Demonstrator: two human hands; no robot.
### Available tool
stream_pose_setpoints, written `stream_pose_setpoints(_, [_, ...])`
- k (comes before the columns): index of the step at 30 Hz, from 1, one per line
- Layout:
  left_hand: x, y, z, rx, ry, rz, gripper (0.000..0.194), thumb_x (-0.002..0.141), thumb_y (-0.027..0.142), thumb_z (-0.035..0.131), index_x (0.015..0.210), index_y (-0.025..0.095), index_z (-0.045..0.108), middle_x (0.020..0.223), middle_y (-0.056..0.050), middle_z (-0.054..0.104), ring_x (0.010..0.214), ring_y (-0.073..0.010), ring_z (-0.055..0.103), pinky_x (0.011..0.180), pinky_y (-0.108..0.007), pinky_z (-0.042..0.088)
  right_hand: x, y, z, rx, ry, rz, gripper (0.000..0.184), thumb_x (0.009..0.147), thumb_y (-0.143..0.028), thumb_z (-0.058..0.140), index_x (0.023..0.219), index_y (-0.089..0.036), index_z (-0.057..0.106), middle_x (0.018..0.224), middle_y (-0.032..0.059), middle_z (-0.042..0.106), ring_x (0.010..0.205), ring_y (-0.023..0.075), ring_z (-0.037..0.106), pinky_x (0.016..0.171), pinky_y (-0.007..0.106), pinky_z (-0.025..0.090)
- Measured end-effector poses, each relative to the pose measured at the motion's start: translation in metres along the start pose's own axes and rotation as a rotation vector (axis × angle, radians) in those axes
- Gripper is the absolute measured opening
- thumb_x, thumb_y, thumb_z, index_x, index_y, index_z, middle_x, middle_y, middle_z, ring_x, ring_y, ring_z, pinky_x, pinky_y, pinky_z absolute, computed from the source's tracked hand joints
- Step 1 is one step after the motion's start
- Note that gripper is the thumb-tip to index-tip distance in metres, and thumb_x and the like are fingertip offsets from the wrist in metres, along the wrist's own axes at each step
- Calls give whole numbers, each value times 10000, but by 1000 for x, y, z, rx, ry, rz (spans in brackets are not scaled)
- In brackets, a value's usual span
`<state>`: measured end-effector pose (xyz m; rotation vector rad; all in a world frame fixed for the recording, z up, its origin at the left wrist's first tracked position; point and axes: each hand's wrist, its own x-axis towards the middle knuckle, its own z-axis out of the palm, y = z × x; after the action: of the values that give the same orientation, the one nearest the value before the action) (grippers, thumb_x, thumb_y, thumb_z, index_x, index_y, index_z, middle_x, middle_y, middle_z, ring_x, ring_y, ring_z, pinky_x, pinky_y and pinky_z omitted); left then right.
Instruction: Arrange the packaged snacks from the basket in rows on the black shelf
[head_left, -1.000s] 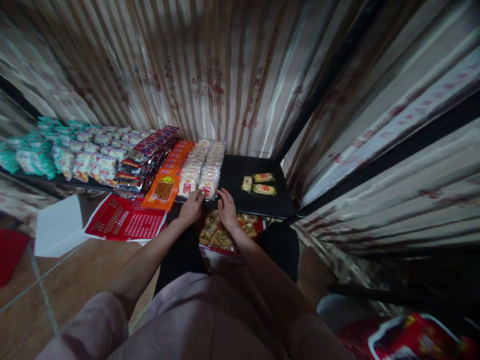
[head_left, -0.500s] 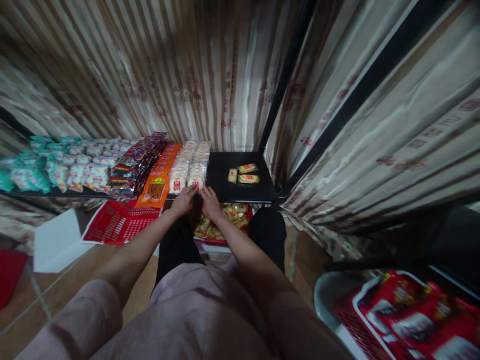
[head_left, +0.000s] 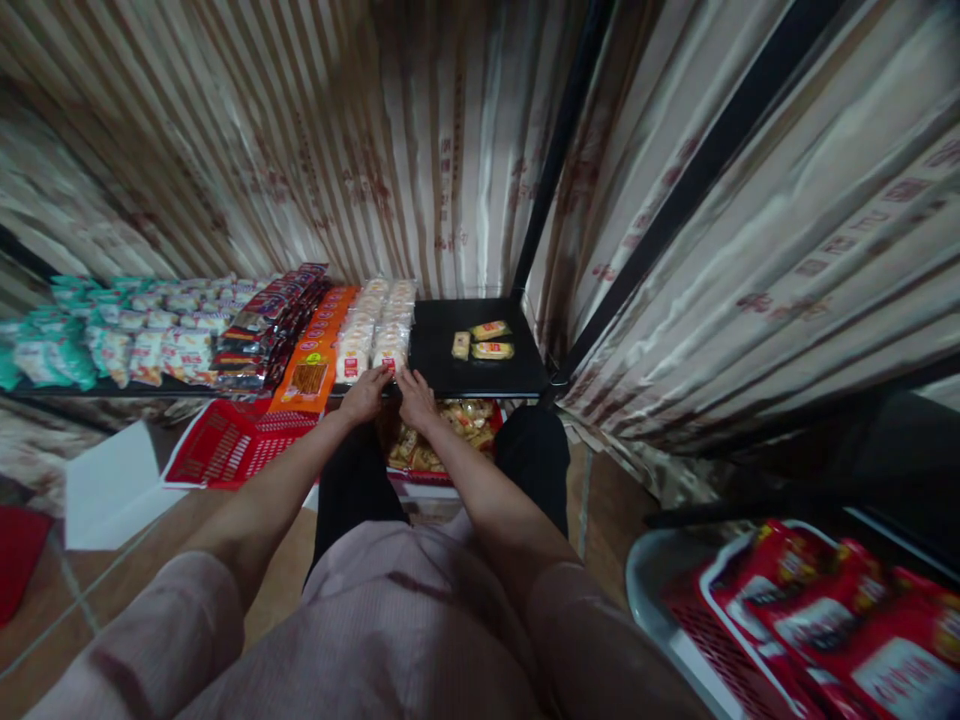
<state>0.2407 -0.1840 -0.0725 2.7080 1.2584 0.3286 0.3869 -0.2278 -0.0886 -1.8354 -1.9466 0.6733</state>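
Note:
My left hand [head_left: 365, 394] and my right hand [head_left: 416, 397] rest side by side at the front edge of a low black shelf [head_left: 457, 372]. Both touch the nearest clear packs in two rows of round pale cakes [head_left: 375, 325]. The fingers curl over the front packs; I cannot see whether they grip them. Further right on the shelf lie three small yellow-wrapped snacks [head_left: 481, 340]. A red basket of small wrapped snacks [head_left: 442, 432] sits on the floor between my knees, just under my hands.
Left of the cakes lie orange flat packs [head_left: 319, 355], dark red packs [head_left: 262, 330] and green-and-white bags [head_left: 97, 335]. A red tray [head_left: 232, 445] and a white box [head_left: 109, 480] lie on the floor. A basket of red bags [head_left: 810, 620] stands at lower right. Striped plastic sheeting hangs behind.
My hands have stayed at the front packs of cakes, drawing slightly closer together. The view has swung, bringing the basket of red bags further into sight at lower right.

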Motion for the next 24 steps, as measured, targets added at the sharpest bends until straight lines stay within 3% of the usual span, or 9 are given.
stream_pose_setpoints(5, [2,-3,2,-27,16,-21,578,696,-20,453,1256,122,495,1362,-111,460,1257,-219,416,1061,-381,362,1,3,7,40,114,-18,714,705,-7,423,1384,-221,363,1502,13,268,1370,211,174,1076,451,269])
stream_pose_setpoints(10, [-6,1,-6,-58,84,-84,464,726,-2,416,1135,136,584,1218,-89,568,1144,-189,503,1027,-350,398,-11,31,6,157,397,-35,514,744,0,327,1165,-141,585,1258,80,554,1192,164,446,1047,321,315])
stream_pose_setpoints(12, [-13,7,-8,-66,132,-127,392,753,29,410,1061,155,617,1103,-80,610,1074,-191,539,988,-348,429,-22,48,6,159,446,52,471,740,-17,340,1099,-153,613,1136,81,613,1110,180,508,999,322,360])
stream_pose_setpoints(14, [-22,15,-3,-86,143,-158,336,772,60,414,1005,165,632,1031,-76,619,1037,-197,553,955,-342,450,-36,66,7,107,433,257,426,751,-46,363,1068,-168,619,1090,71,627,1053,181,543,952,299,394])
stream_pose_setpoints(15, [-26,20,2,-106,118,-162,317,779,71,417,989,167,634,1019,-74,620,1034,-196,554,951,-334,450,-43,76,8,65,398,395,407,759,-67,377,1065,-186,616,1089,55,629,1037,175,556,933,284,405])
stream_pose_setpoints(18, [-36,33,25,-191,-92,-144,311,810,89,399,1007,163,628,1046,-73,618,1015,-173,567,934,-299,452,-60,102,11,19,353,545,373,755,-95,419,1072,-130,613,1079,109,634,1001,205,588,881,294,442])
stream_pose_setpoints(20, [-40,39,43,-207,-204,-136,299,814,94,409,1007,155,629,1104,-88,601,1035,-177,566,935,-299,446,-65,116,10,-6,313,576,385,741,-89,436,1079,-131,616,1084,109,639,1008,202,594,880,280,447])
stream_pose_setpoints(24, [-39,48,71,-227,-278,-143,254,811,110,433,923,147,658,1101,-110,602,1004,-197,587,902,-309,461,-55,132,4,-87,245,579,475,743,-59,400,1192,-106,548,1224,113,581,1162,184,512,965,260,388])
